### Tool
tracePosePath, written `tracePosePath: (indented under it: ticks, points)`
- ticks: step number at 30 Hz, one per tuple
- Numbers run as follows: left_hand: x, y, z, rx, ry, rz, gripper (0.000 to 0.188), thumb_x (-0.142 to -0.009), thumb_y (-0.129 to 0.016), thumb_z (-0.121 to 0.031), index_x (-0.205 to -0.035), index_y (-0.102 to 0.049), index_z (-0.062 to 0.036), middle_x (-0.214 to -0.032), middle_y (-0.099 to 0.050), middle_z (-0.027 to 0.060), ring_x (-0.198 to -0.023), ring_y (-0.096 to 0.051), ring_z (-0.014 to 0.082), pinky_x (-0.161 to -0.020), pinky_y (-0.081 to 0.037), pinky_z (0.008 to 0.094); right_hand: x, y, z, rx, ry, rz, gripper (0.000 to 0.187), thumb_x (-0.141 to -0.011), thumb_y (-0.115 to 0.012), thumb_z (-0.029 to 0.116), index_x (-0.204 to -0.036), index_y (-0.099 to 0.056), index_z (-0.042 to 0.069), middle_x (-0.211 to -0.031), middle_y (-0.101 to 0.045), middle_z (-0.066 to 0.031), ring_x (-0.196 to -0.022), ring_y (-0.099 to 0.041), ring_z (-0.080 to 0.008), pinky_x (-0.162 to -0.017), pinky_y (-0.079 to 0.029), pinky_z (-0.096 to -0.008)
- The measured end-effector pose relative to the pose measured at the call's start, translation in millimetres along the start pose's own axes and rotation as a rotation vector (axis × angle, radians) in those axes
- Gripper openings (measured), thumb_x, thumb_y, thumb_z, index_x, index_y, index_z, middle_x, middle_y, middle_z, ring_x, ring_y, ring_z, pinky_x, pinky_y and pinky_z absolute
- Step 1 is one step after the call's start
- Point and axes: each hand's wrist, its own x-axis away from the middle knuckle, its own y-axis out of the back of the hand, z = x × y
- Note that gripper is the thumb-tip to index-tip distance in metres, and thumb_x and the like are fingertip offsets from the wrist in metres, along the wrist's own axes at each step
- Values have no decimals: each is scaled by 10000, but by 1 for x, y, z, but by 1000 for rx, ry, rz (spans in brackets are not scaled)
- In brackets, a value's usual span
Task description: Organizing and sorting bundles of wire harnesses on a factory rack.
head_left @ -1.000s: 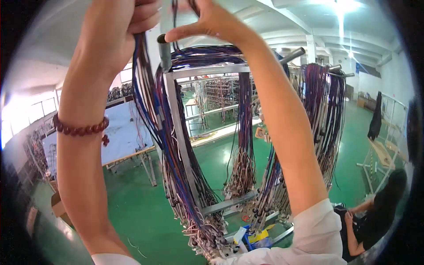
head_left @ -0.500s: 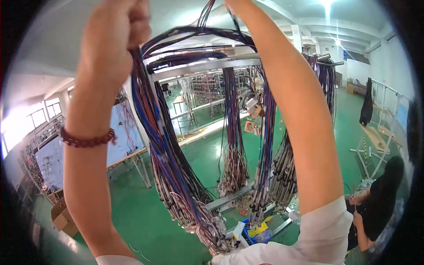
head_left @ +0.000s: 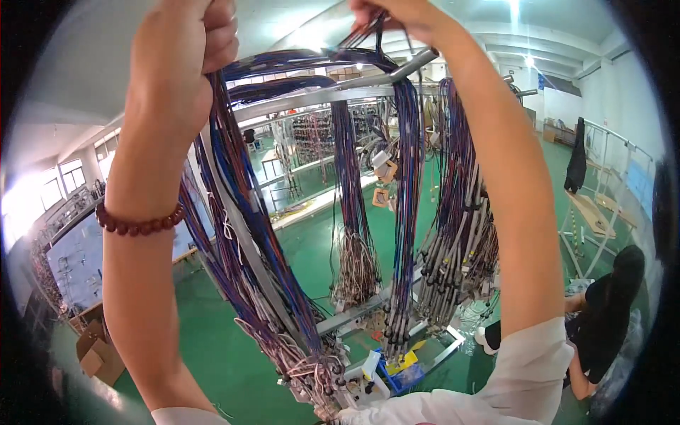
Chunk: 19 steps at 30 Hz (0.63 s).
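Both my arms reach up over my head. My left hand (head_left: 185, 53) is closed around a thick bundle of blue, purple and red wires (head_left: 241, 234) that hangs down from it. My right hand (head_left: 397, 15) pinches a few dark wires at the top of the same harness, right above the grey metal rack bar (head_left: 333, 92). The wires loop over this bar between my two hands. More wire bundles (head_left: 453, 248) with grey connector ends hang from the rack to the right.
The metal rack frame (head_left: 382, 312) stands on a green floor (head_left: 212, 340). A person in black (head_left: 609, 319) crouches at the lower right. A blue board table (head_left: 78, 262) and cardboard boxes (head_left: 95, 347) are at the left. Other racks stand further back.
My view has tilted and my hands have shifted: the right hand moved rightward above the rack bar with its wires, and the left hand keeps its grip on the bundle.
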Motion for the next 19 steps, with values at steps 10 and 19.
tracePosePath:
  ticks: [10, 19]
  points:
    - [-28, -60, 106, -720, -41, -77, 452, -983, -350, -371, -950, -572, 21, -925, -669, 165, -855, -601, 334, -814, -437, 381, 2, 51, 3, 49, 143, -323, 249, -888, -509, 171, -696, -547, 17, -580, -528, -65, -496, -562, -175, -482, -476, -300]
    - [-43, -65, 147, -728, -202, 56, 298, -872, -613, -204, -1061, -509, 1, -858, -648, 168, -800, -624, 286, -724, -467, 346, 14, 29, 24, 311, 648, 12, 247, -925, -485, 212, -744, -526, 48, -666, -506, -21, -560, -491, -125, -576, -469, -254]
